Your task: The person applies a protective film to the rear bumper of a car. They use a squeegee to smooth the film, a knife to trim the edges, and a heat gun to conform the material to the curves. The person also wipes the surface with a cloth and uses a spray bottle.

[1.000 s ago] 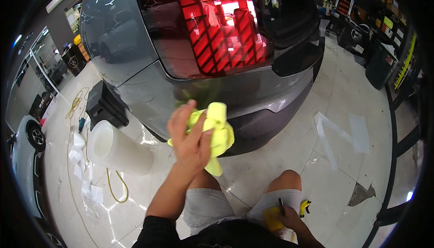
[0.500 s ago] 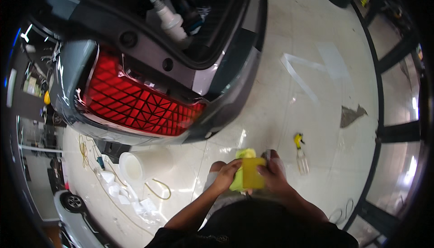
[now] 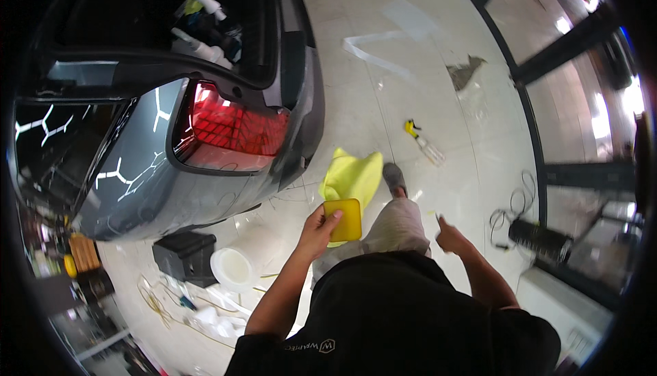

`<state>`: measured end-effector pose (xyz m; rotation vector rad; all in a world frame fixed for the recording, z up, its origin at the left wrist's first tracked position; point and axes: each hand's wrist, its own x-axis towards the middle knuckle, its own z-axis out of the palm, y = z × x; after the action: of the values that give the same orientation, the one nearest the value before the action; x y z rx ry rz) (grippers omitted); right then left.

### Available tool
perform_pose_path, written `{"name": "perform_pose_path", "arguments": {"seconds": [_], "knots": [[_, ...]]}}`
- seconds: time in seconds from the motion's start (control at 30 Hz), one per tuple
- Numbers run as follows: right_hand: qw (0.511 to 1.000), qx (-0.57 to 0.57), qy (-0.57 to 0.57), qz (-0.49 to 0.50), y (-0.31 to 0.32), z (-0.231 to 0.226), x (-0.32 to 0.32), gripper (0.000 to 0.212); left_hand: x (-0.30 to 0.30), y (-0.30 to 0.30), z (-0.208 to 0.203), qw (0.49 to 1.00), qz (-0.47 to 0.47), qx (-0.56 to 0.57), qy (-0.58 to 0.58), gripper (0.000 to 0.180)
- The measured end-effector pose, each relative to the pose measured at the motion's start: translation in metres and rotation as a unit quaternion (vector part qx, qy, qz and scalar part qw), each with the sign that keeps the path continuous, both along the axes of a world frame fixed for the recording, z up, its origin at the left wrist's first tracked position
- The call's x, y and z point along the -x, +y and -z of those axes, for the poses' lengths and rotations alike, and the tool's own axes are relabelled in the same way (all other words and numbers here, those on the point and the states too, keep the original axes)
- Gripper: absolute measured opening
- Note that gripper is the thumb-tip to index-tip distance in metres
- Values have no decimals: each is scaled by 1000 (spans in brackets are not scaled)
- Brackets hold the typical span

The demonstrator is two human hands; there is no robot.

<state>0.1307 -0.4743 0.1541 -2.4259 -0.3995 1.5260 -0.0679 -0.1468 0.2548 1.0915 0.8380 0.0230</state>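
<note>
My left hand (image 3: 316,233) is closed on a flat yellow squeegee (image 3: 348,222) with rounded corners, its thumb lying across the face. A bright yellow-green cloth (image 3: 352,176) hangs out beyond the squeegee, seemingly gripped by the same hand. Off to the right, away from my body, my right hand (image 3: 453,237) is closed, with something small and thin at its fingertips that I cannot make out. Ahead on the left is the rear corner of a grey car (image 3: 147,181), with a red tail light (image 3: 239,128). Its open trunk holds white bottles (image 3: 209,51).
A spray bottle (image 3: 430,148) with a yellow head lies on the floor ahead. Below the car stand a white bucket (image 3: 236,270) and a black box (image 3: 185,258), near a yellow cord (image 3: 159,307) and white scraps. A dark-framed glass wall (image 3: 530,122) runs along the right.
My hands, together before, are now apart: the left keeps the squeegee and cloth, the right has swung out to the right. My view has turned right, and a foot now shows ahead.
</note>
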Motion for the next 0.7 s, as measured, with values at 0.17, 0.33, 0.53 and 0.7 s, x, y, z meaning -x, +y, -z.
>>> {"name": "perform_pose_path", "arguments": {"seconds": [0.17, 0.33, 0.53, 0.7], "knots": [[954, -153, 66, -249, -110, 8, 147, 42, 72, 8, -3, 997, 59, -29, 48, 26], [994, -87, 36, -55, -47, -42, 166, 37, 90, 15, -3, 933, 284, -188, 114, 25], [991, -101, -36, 79, -28, -2, 196, 25, 31, 20, -54, 832, 476, -253, 129, 25], [991, -95, 11, -98, -1, -41, 147, 33, -10, 23, -89, 791, 559, -235, 81, 26]]}}
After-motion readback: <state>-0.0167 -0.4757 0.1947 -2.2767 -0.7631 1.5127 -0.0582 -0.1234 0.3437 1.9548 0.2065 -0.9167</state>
